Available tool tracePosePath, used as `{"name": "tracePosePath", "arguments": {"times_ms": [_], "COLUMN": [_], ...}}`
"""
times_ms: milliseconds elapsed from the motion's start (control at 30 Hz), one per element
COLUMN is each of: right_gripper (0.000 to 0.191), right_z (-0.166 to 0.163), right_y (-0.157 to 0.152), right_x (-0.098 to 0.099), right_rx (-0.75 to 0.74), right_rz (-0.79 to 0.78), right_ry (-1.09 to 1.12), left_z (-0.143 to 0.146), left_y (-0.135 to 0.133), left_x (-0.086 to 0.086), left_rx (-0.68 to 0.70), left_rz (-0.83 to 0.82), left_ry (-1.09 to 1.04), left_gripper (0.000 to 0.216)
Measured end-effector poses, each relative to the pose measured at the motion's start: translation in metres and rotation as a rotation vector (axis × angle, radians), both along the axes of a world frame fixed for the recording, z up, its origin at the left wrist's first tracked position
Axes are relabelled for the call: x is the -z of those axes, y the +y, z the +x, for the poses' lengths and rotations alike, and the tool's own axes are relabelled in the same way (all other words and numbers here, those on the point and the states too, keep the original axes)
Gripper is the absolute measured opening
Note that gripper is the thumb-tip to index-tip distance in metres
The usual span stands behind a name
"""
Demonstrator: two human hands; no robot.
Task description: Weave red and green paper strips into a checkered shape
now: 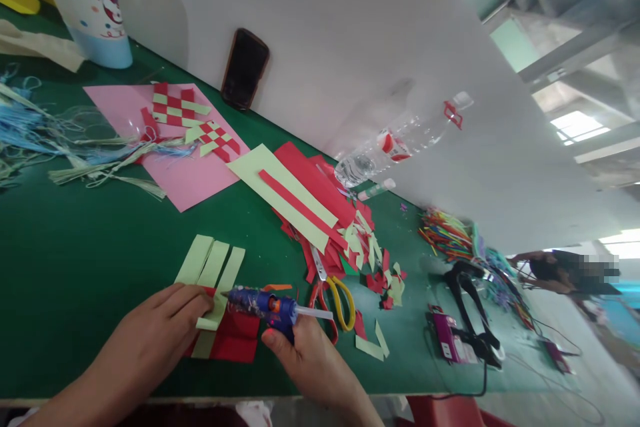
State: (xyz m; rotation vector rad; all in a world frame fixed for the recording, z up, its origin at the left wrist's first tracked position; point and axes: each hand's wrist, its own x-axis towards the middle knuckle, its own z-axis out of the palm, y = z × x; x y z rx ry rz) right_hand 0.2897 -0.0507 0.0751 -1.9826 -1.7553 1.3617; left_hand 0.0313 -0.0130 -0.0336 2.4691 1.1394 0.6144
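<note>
My right hand (307,350) is wrapped round the grip of a blue glue gun (280,305) with a clear glue stick out of its back. The gun's nozzle points left, close to a pale green paper strip (219,309). The fingers of my left hand (165,320) are closed on that strip, which is folded over. Under it lies a red paper piece (240,337) with several pale green strips (210,260) running up from it. Part of the paper is hidden beneath my left hand. Scissors (340,300) with a yellow handle lie just right of the gun.
Red and pale green sheets (285,197) and paper scraps lie beyond my hands. Woven checkered pieces (177,107) rest on pink paper (190,187). Tassels (30,127), a cup (93,7), a phone (245,69) and a plastic bottle (385,147) stand or lie farther back. A black stand (473,310) is right.
</note>
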Motion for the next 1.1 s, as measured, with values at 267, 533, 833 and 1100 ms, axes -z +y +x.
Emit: {"name": "tracePosePath", "arguments": {"times_ms": [267,533,833,1100], "right_gripper": [0.041,0.041,0.057,0.060], "right_z": [0.003,0.005,0.046,0.118], "right_y": [-0.004,-0.009,-0.031,-0.054], "right_x": [0.003,0.004,0.008,0.009], "right_rx": [0.005,0.099,0.588,0.687], "right_rz": [0.045,0.187,0.477,0.562], "right_ry": [-0.007,0.043,0.182,-0.835], "left_z": [-0.002,0.001,0.004,0.001], "left_y": [-0.001,0.002,0.006,0.002], "left_x": [0.000,-0.006,-0.019,0.007], "left_rx": [-0.006,-0.011,-0.007,0.083], "left_rz": [-0.029,0.011,-0.018,0.060], "left_ry": [-0.048,-0.019,-0.052,0.149], "left_gripper": [0.040,0.033,0.036,0.046]}}
